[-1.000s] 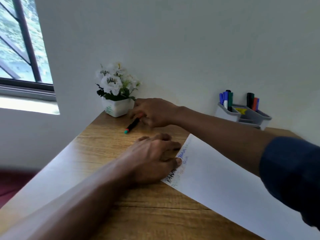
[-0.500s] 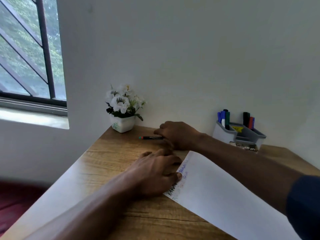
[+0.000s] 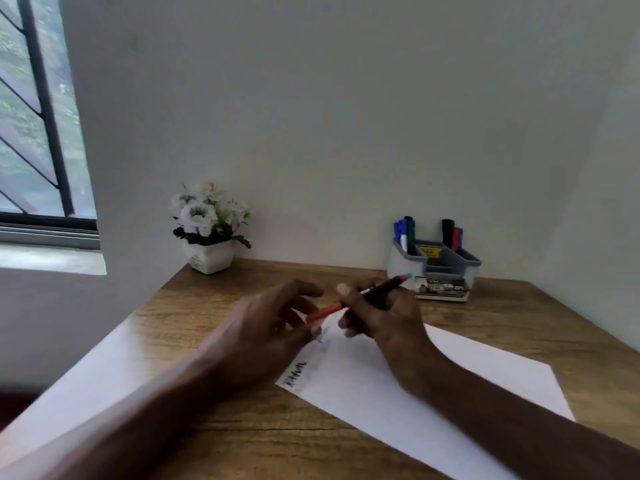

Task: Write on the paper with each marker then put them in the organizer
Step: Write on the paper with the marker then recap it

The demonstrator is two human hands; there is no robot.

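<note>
A white sheet of paper [image 3: 433, 382] lies slanted on the wooden desk [image 3: 242, 438], with black scribbles near its left corner. My right hand [image 3: 384, 313] is above the paper's top corner, shut on a marker [image 3: 360, 296] with a black barrel, an orange cap end pointing left and a green tip at the upper right. My left hand [image 3: 266, 327] hovers just left of it, fingers spread, fingertips close to the orange cap; whether they touch it is unclear. A grey organizer [image 3: 436, 268] stands at the back right, holding several markers upright.
A white pot of white flowers [image 3: 209, 230] sits at the desk's back left corner against the wall. A barred window [image 3: 38, 133] is at the far left. The desk's left edge runs diagonally beside my left forearm.
My right hand picked the marker up from beside the flower pot and carried it back over the paper's corner. My left hand lifted off the paper toward the marker's orange end.
</note>
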